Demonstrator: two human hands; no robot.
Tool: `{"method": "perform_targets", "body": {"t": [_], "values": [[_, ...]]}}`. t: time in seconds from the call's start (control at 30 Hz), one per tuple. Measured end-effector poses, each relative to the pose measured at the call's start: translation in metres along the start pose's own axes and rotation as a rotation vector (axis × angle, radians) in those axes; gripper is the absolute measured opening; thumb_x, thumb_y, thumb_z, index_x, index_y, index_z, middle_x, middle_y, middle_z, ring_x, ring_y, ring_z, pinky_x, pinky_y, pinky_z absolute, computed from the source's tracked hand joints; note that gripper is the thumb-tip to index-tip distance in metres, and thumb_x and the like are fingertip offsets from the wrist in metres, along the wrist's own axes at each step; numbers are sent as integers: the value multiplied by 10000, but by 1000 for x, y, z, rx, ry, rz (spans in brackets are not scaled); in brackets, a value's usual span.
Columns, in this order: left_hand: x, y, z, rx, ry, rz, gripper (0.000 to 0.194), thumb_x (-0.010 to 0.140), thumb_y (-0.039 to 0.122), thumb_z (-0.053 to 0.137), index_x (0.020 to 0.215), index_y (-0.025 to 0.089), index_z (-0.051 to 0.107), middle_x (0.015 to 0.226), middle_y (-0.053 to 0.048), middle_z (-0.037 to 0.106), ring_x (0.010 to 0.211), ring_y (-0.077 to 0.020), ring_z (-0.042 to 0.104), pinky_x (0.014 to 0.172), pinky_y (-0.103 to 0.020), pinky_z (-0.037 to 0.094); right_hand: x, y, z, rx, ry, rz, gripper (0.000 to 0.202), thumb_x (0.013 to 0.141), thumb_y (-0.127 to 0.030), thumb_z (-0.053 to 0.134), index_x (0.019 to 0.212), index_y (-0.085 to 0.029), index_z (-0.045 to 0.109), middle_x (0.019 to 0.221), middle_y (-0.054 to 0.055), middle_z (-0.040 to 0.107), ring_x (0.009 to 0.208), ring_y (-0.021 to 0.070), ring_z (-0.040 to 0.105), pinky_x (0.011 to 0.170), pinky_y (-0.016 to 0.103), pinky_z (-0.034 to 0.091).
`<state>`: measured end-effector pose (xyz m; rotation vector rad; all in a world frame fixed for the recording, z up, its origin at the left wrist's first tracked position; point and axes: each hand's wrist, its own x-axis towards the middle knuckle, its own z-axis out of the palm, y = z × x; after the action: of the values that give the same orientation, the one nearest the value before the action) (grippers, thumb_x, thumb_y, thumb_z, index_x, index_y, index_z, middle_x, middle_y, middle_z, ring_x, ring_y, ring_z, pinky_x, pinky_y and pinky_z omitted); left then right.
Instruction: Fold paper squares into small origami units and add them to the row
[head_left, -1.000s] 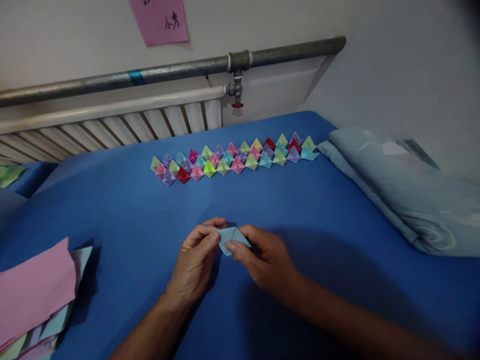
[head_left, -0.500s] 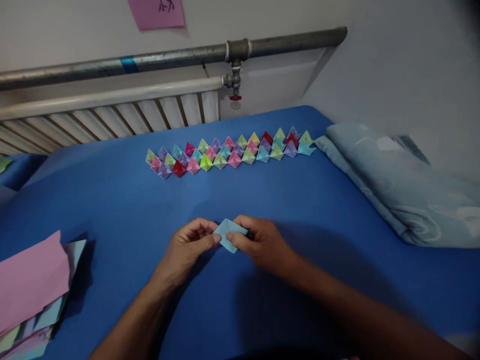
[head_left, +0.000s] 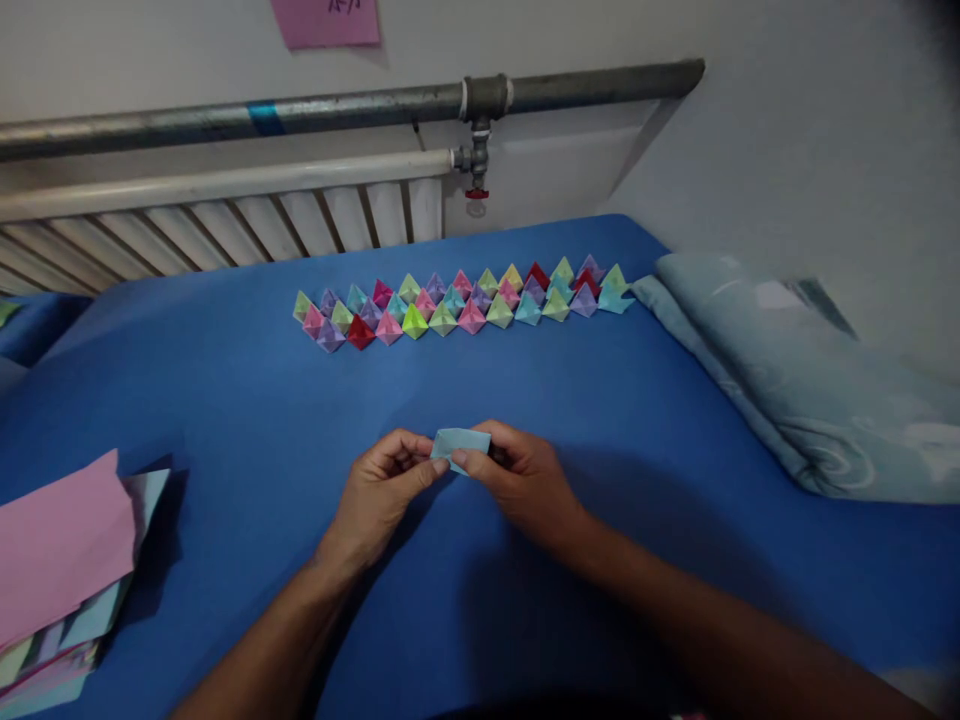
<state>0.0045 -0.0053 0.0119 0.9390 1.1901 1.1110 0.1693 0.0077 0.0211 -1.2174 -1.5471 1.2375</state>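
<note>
Between my two hands is a small folded piece of light blue paper [head_left: 463, 441], held just above the blue surface. My left hand [head_left: 386, 490] pinches its left edge, the thumb at the lower left corner. My right hand [head_left: 529, 485] grips the right side, with its thumb pressed on the front face and the other fingers behind, partly hidden. Beyond the hands stand rows of small folded paper boats [head_left: 472, 316] in pink, green, purple, blue, red and yellow.
At the left lies a stack of coloured paper sheets [head_left: 64, 540], pink on top. A folded pale blue-green blanket [head_left: 795, 370] rests at the right on the blue surface [head_left: 247, 420]. Along the back wall run a white radiator [head_left: 225, 235], a metal pipe [head_left: 360, 107] and a red-handled valve [head_left: 477, 193].
The light blue paper has gone from a diamond shape to a flatter, nearly rectangular one, its top edge now level. My hands stay close together on it. The view has shifted slightly.
</note>
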Motion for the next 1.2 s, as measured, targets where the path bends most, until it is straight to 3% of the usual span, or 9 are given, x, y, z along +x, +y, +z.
{"method": "perform_targets", "body": {"t": [0.13,0.23,0.37,0.5,0.7,0.9,1.03,1.2], "values": [[1,-3,-5,258,-19,155,94,748,247,706,830,212,675,766,18,656,710,-113,590,680,-254,478,2,10,-5,-331,20,-383,122,882,-199,528,808,-192,625,722,-1,620,676,127,558,647,256,433],[3,-5,-11,514,66,376,176,799,213,645,972,230,670,945,-20,676,868,-152,628,813,-322,513,7,16,-10,-607,-12,-631,163,922,-165,473,876,-170,629,848,59,681,794,164,581,752,298,435],[4,-7,-16,817,155,633,198,858,140,550,1013,221,643,979,-34,664,939,-166,624,850,-347,525,15,21,-11,-958,-60,-723,147,917,-164,513,844,-158,641,823,64,670,745,175,521,709,326,354],[3,-9,-16,997,129,774,240,877,89,493,1046,198,626,999,-57,672,975,-189,618,874,-380,523,14,26,-2,-1096,-118,-776,136,914,-179,543,814,-178,635,778,31,654,729,171,493,700,337,290],[-1,-15,-15,1068,-65,756,196,905,114,474,1008,178,628,900,-49,706,844,-178,660,773,-344,553,4,30,8,-1092,-231,-812,176,943,-207,511,820,-182,633,814,39,661,763,176,509,732,349,290],[-19,-25,-19,1100,-72,694,306,902,99,453,1154,204,592,1047,-63,719,941,-189,680,828,-365,546,-5,32,-1,-1063,-354,-753,139,912,-187,538,1006,-158,636,1002,77,683,880,209,555,779,367,351],[-28,-25,-20,1118,-99,678,339,889,65,431,1174,197,560,1097,-71,703,1001,-197,661,874,-390,516,-17,34,-14,-924,-255,-734,249,919,-185,516,1153,-177,600,1147,95,663,1041,237,539,862,386,379],[-24,-24,-23,1118,-100,666,304,854,40,457,1107,188,538,1082,-78,686,1071,-206,630,909,-407,490,-20,34,-19,-856,-213,-675,183,922,-170,510,1064,-181,625,1024,81,690,960,217,563,833,375,388]]}}
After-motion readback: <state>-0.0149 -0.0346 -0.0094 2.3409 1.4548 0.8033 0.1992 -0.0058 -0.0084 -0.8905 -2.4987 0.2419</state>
